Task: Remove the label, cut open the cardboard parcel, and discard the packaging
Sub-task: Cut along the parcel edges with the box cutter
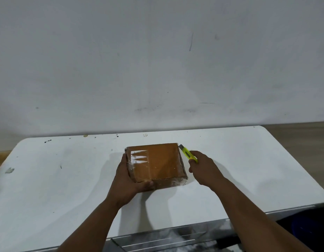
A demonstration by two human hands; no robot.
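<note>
Head cam looks down on a white table (66, 179) with a brown cardboard parcel (157, 163) sitting roughly in the middle, wrapped in clear tape that catches the light. There's a white label (140, 157) under the tape on the top face, near the far-left corner.

The left hand (129, 180) is clamped around the parcel's near-left corner: fingers run along the left side, thumb curls onto the near edge, so it's got a proper hold, and the box looks slightly tipped up on that side.

The right hand (203, 168) is curled around a yellow-green utility knife (188, 154), fingers closed tight on the handle. The blade end points away from the person and sits right at the parcel's far-right corner. I can't tell if the tip is actually touching the cardboard or just next to it.

Room-wise, the table has plenty of open surface left and right of the box, with a few dark specks and scuffs near the back edge. A plain white wall (157, 60) stands right behind the table. The near edge shows a metal frame (166, 237) underneath, and something dark blue (310, 231) sits low on the right.
</note>
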